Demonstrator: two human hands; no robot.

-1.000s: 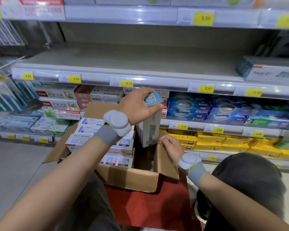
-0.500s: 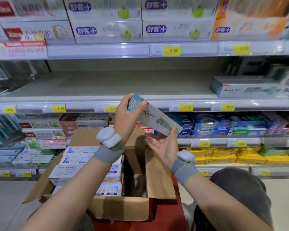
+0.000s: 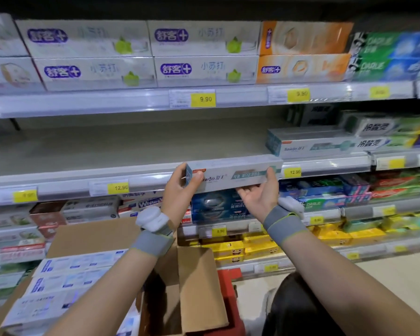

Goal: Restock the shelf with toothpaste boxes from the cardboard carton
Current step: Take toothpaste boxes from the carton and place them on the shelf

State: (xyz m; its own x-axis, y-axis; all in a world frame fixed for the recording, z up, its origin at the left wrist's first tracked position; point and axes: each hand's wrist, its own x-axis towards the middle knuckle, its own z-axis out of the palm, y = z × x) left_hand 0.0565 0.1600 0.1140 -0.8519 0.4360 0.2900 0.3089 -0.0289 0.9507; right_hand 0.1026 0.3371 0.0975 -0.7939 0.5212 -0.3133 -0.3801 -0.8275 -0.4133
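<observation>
A white and teal toothpaste box (image 3: 233, 175) lies level in front of the lip of the bare middle shelf (image 3: 112, 146). My left hand (image 3: 180, 190) grips its left end, thumb on the front face. My right hand (image 3: 260, 192) holds its right end from below, palm up, thumb against the front. One matching box (image 3: 310, 144) lies on the same shelf to the right. The open cardboard carton (image 3: 194, 287) sits below my arms, with rows of white and blue toothpaste boxes (image 3: 66, 280) in its left half.
Stocked shelves stand above and below the bare one, with yellow price tags (image 3: 203, 99) along the rails. More boxes (image 3: 386, 127) fill the middle shelf's right end. A red surface (image 3: 228, 292) lies under the carton. Someone's dark-haired head (image 3: 298, 309) is low on the right.
The box came up out of the carton, turned from upright to level, and rose to the middle shelf's edge. My right hand left the carton flap and took the box's right end.
</observation>
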